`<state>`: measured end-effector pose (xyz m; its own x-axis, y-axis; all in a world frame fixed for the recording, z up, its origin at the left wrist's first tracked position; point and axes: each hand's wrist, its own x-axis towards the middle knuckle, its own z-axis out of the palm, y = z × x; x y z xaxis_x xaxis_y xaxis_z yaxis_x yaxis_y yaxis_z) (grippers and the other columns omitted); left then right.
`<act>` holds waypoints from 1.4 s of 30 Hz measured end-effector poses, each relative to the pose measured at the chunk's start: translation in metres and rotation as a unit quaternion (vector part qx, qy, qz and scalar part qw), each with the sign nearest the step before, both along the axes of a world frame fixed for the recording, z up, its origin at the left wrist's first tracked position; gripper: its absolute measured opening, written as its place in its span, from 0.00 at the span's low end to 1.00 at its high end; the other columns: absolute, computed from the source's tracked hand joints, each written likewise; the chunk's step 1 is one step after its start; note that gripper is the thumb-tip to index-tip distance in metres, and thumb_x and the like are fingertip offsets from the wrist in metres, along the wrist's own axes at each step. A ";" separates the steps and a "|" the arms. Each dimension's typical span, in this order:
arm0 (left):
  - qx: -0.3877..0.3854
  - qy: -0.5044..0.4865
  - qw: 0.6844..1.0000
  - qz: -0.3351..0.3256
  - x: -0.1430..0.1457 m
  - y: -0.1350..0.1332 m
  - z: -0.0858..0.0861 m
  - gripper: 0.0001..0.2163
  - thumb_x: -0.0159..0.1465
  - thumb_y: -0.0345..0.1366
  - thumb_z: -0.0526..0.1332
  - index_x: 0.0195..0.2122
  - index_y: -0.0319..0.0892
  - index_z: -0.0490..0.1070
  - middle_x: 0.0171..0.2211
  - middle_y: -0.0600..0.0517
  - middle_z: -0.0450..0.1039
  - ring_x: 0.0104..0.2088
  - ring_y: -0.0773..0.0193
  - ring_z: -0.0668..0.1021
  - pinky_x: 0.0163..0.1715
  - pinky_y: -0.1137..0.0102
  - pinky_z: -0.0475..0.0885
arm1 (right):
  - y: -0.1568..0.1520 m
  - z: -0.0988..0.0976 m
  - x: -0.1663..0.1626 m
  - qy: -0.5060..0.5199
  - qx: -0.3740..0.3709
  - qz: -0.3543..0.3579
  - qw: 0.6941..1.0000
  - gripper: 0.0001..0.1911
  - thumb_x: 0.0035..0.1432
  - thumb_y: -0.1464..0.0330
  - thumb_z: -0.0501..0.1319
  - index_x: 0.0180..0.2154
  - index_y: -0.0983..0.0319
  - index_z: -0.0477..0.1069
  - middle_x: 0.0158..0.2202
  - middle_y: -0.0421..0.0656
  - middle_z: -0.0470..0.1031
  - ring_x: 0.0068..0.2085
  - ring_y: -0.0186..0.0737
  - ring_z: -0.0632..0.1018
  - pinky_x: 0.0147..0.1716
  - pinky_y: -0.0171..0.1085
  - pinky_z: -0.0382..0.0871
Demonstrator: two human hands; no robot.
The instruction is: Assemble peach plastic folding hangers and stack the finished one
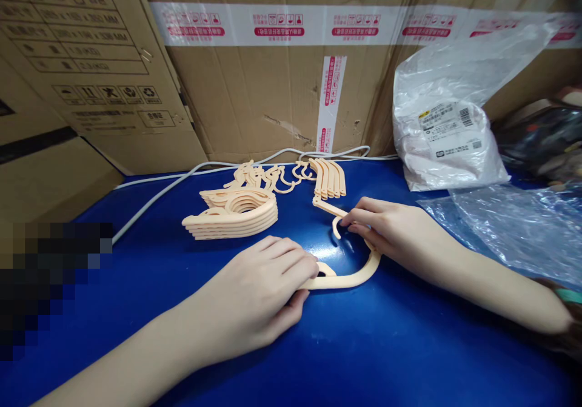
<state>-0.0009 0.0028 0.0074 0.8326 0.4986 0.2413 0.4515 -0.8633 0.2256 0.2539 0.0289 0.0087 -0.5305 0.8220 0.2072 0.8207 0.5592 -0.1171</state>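
A peach plastic hanger (352, 278) lies on the blue table (364, 346) between my hands. My left hand (261, 292) pinches the hanger's left end between thumb and fingers. My right hand (386, 228) grips the hanger's other side near its small hook, fingers pressed together on it. Behind them a stack of folded peach hangers (236, 213) rests on the table, with a row of further hanger pieces (330, 179) to its right.
Large taped cardboard boxes (273, 79) wall off the back and left. A white cable (182, 179) runs along their foot. A white plastic bag with a label (448, 134) and clear plastic wrap (513, 225) lie at the right.
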 end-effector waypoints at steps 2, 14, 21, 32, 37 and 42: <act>0.027 0.000 1.000 0.007 -0.001 0.002 -0.002 0.07 0.67 0.27 0.51 0.43 0.41 0.65 0.48 0.50 0.71 0.49 0.60 0.71 0.48 0.64 0.66 | -0.001 -0.001 0.000 0.011 -0.012 0.011 1.000 0.13 0.66 0.74 0.52 0.44 0.59 0.73 0.40 0.45 0.71 0.37 0.40 0.76 0.36 0.35 0.69; 0.142 0.032 0.986 0.082 -0.001 0.004 -0.002 0.06 0.69 0.31 0.51 0.34 0.41 0.64 0.29 0.52 0.66 0.29 0.59 0.69 0.29 0.65 0.62 | -0.023 0.007 -0.014 0.018 -0.080 0.086 0.993 0.12 0.69 0.67 0.52 0.44 0.61 0.73 0.38 0.44 0.69 0.33 0.38 0.74 0.33 0.36 0.68; 0.102 0.019 0.988 0.112 -0.001 0.001 0.000 0.06 0.69 0.35 0.51 0.35 0.41 0.64 0.30 0.52 0.68 0.30 0.59 0.70 0.30 0.66 0.61 | -0.028 0.010 -0.020 0.013 -0.127 0.162 0.978 0.12 0.69 0.63 0.52 0.42 0.61 0.72 0.37 0.43 0.68 0.33 0.38 0.72 0.32 0.36 0.64; 0.004 -0.019 0.991 0.136 -0.002 0.000 -0.002 0.02 0.66 0.33 0.56 0.36 0.43 0.65 0.33 0.54 0.69 0.35 0.60 0.71 0.33 0.66 0.63 | -0.037 0.005 -0.026 -0.008 -0.119 0.229 0.966 0.08 0.67 0.68 0.55 0.46 0.60 0.68 0.39 0.40 0.71 0.37 0.38 0.73 0.34 0.36 0.63; 0.035 -0.007 0.994 0.104 -0.003 0.003 -0.002 0.06 0.69 0.30 0.53 0.41 0.42 0.70 0.39 0.53 0.74 0.40 0.59 0.73 0.41 0.64 0.66 | -0.030 0.002 -0.021 -0.018 -0.032 0.178 0.983 0.09 0.67 0.66 0.55 0.45 0.63 0.69 0.36 0.42 0.72 0.34 0.42 0.73 0.34 0.39 0.62; 0.059 0.015 0.994 0.096 -0.004 0.004 -0.002 0.08 0.69 0.30 0.53 0.38 0.40 0.72 0.38 0.50 0.75 0.39 0.58 0.74 0.39 0.63 0.70 | -0.026 -0.001 -0.019 -0.021 -0.025 0.169 0.985 0.10 0.68 0.65 0.53 0.44 0.63 0.69 0.34 0.41 0.72 0.33 0.41 0.72 0.33 0.39 0.60</act>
